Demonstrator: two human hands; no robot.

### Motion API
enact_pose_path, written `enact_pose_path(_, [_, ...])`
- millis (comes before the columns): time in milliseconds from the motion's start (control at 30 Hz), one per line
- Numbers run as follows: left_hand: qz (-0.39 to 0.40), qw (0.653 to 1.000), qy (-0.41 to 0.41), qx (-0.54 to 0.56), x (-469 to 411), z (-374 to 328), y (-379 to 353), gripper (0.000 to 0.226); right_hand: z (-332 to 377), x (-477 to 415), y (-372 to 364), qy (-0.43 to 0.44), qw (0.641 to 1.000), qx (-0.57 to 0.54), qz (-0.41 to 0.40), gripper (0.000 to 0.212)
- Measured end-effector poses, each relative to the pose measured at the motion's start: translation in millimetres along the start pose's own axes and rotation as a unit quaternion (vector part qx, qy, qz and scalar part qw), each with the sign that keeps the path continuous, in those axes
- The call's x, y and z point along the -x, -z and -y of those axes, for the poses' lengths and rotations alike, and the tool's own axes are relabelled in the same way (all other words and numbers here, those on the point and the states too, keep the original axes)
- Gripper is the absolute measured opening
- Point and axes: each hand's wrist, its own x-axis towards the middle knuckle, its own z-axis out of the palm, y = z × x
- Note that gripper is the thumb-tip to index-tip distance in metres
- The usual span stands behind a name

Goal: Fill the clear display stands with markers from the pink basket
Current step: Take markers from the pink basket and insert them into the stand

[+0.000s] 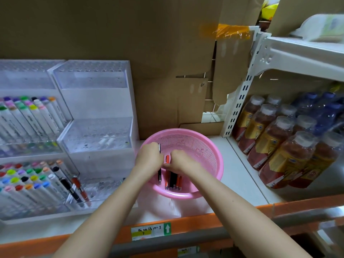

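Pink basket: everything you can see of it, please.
The pink basket is round, plastic-looking, with perforated mesh walls and a solid rim. It sits upright on the white shelf, right of the clear display stand. A few black and orange-red markers lie at its near side. Both hands reach inside: the left hand grips a black marker, the right hand pinches a red marker.

On shelf (238,175), middle: basket (214,151); markers (174,178) in its near part. Inside basket too: left hand (149,155), right hand (179,162), side by side. Just left of basket: display stands (96,127). Right, beyond upright (240,101): bottles (279,146). Behind all: cardboard (130,34).
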Motion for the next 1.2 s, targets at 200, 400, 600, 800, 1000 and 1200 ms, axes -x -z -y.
enact_pose_path(200, [-0.005, 1.000, -0.003, 0.012, 6.1, -2.9, 6.5, 0.025, 9.8, -5.9, -6.3, -0.018, 0.999, -0.025, -0.023, 0.010])
enact_pose_path(400, [-0.039, 0.995, -0.029, 0.089, 7.3, -0.1, 1.7, 0.012, -6.7, 7.8, 18.1, 0.009, 0.963, -0.264, -0.059, 0.013])
enact_pose_path(600, [-0.075, 0.976, -0.081, 0.187, 21.5, -10.7, 16.9, 0.004, -17.2, 34.3, 36.3, 0.117, 0.920, -0.349, -0.133, 0.022])
enact_pose_path(800, [-0.115, 0.953, -0.134, 0.245, 40.6, -13.7, 48.8, 0.010, 0.9, 67.1, 54.0, 0.181, 0.888, -0.387, -0.172, 0.020])
enact_pose_path(1000, [-0.166, 0.952, -0.132, 0.219, 58.7, 15.5, 82.2, 0.012, 40.8, 83.7, 56.3, 0.239, 0.869, -0.385, -0.198, 0.019])
enact_pose_path(1200, [-0.144, 0.956, -0.118, 0.228, 78.7, 65.2, 116.6, 0.012, 87.3, 91.2, 42.2, 0.264, 0.870, -0.381, -0.168, 0.019])
